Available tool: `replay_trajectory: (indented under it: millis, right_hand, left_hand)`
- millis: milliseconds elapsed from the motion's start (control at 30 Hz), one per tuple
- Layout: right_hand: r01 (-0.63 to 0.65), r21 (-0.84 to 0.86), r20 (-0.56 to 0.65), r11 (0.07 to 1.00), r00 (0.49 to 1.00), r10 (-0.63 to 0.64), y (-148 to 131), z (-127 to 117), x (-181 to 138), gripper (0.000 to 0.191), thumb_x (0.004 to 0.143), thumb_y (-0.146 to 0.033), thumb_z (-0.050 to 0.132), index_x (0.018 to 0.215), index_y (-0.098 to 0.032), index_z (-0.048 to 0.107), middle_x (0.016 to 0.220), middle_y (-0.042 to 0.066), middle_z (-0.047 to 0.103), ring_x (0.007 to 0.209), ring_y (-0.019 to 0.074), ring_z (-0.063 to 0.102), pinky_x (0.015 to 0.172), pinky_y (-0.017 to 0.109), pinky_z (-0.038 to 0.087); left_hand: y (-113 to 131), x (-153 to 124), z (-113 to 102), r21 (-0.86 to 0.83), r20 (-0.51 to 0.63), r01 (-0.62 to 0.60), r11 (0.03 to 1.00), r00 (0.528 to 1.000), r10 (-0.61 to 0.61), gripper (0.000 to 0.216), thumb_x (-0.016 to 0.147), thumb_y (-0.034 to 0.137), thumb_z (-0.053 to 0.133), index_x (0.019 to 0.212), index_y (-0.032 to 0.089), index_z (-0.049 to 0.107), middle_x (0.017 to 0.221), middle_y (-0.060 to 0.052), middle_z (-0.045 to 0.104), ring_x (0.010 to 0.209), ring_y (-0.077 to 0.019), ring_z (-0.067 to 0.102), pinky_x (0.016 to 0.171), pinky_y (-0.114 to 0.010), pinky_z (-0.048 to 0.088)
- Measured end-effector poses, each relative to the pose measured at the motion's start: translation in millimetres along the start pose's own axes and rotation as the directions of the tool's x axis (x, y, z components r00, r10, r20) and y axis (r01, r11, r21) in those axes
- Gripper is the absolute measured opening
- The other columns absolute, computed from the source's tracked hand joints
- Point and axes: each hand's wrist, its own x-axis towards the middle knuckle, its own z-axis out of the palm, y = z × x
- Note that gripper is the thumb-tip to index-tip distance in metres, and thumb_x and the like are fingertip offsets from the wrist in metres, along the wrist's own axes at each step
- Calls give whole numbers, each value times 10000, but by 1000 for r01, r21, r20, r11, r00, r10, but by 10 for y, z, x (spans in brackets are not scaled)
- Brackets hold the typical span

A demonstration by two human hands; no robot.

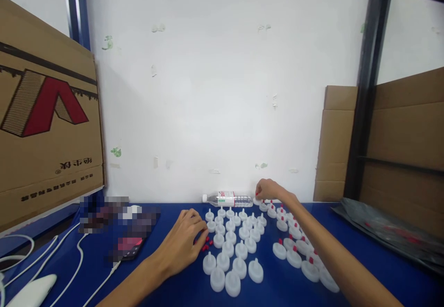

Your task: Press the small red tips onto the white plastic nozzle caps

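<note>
My left hand (185, 242) rests curled over tiny red plugs (206, 243), its grip unclear; my right hand (268, 190), outstretched, pinches 1 red plug above smooth white plastic caps (231, 247).

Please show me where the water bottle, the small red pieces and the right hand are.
water bottle (229, 199): head view, on its label.
small red pieces (207, 243): head view, on the loose pile.
right hand (268, 189): head view, on its back.

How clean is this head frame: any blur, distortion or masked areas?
Head view: even, soft light and only faint shadows; wide-angle bending bows the box and the rack post at the edges; a pixelated patch masks part of the table; caps and both hands, left and right, look slightly soft.
</note>
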Motion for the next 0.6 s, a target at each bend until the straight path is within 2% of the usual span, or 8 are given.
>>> replay_trajectory:
  millis: [167, 267, 333, 467, 600]
  right_hand:
    - [138, -56, -105, 989, 984, -143, -264, -243, -250, 336, 997, -375, 637, 1276, -189, 615, 1295, 91, 629, 1082, 237, 655, 912, 449, 568]
    - [303, -81, -83, 950, 947, -309, -552, -256, -437, 307, 998, -379, 634, 1238, -187, 633, 1270, 85, 643, 1070, 230, 658, 912, 446, 566]
    - [414, -90, -41, 906, 907, -419, -774, -214, -563, 264, 984, -370, 653, 1166, -178, 668, 1190, 68, 682, 1026, 216, 672, 895, 421, 562]
    - [574, -96, 55, 813, 819, -571, -1146, -103, -785, 144, 872, -292, 736, 997, -241, 784, 958, -5, 763, 892, 182, 696, 717, 244, 492]
    - [611, -125, 85, 781, 791, -605, -1315, -30, -956, 188, 849, -240, 732, 1021, -227, 804, 855, 8, 763, 794, 180, 690, 586, 247, 416]
  left_hand:
    - [21, 11, -22, -1, -64, 29, 1000, 998, -29, 225, 1031, 189, 458, 880, 198, 625, 906, -42, 667, 956, -250, 554, 888, -425, 406]
    - [43, -1, -45, -3, -91, 43, 999, 995, -43, 198, 1037, 209, 443, 922, 205, 604, 925, -44, 651, 942, -249, 550, 865, -409, 418]
    - [58, -10, -53, -13, -114, 55, 998, 992, -56, 122, 1029, 246, 489, 1019, 217, 607, 956, -44, 646, 940, -252, 550, 853, -396, 428]
    - [79, -9, -42, -36, -132, 25, 999, 991, -30, 149, 1015, 288, 571, 1156, 242, 591, 989, -36, 648, 942, -261, 554, 848, -384, 428]
    - [91, 23, -6, -17, -86, -44, 999, 995, 42, 116, 1061, 256, 491, 1024, 230, 598, 973, -26, 652, 903, -247, 548, 830, -386, 408]
